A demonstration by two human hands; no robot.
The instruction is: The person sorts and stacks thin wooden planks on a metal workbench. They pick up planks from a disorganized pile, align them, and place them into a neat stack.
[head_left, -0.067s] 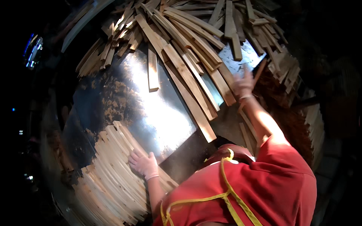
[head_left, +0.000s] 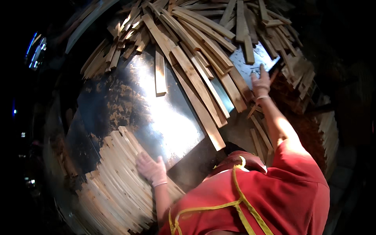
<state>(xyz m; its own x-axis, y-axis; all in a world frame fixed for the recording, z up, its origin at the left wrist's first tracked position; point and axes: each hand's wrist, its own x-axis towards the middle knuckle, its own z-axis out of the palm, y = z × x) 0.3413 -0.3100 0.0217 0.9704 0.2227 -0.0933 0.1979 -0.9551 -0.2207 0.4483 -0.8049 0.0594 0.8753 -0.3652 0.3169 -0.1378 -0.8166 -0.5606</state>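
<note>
My left hand (head_left: 152, 169), in a pale glove, lies on the near edge of a packed row of pale wooden slats (head_left: 117, 176), its fingers stretched out. My right hand (head_left: 261, 83), also gloved, is reached out to the right with its fingers apart. Just beyond it is a shiny metal surface (head_left: 246, 64). A thin reddish-brown stick (head_left: 274, 74) shows beside this hand; whether the two touch, I cannot tell. To the left of the right hand, long loose slats (head_left: 196, 78) lie fanned over one another.
Between the slat row and the loose pile stretches a dark, shiny metal tabletop (head_left: 117, 98) dusted with sawdust. More slats (head_left: 135, 35) are heaped at the far side. Stacked wood ends (head_left: 301, 76) stand at the right. Several slats (head_left: 258, 137) lie low beside my right arm.
My right hand, blurred before, now shows spread fingers and has shifted slightly to the right. The stick beside it shows less of its length. My left hand stays on the slat row.
</note>
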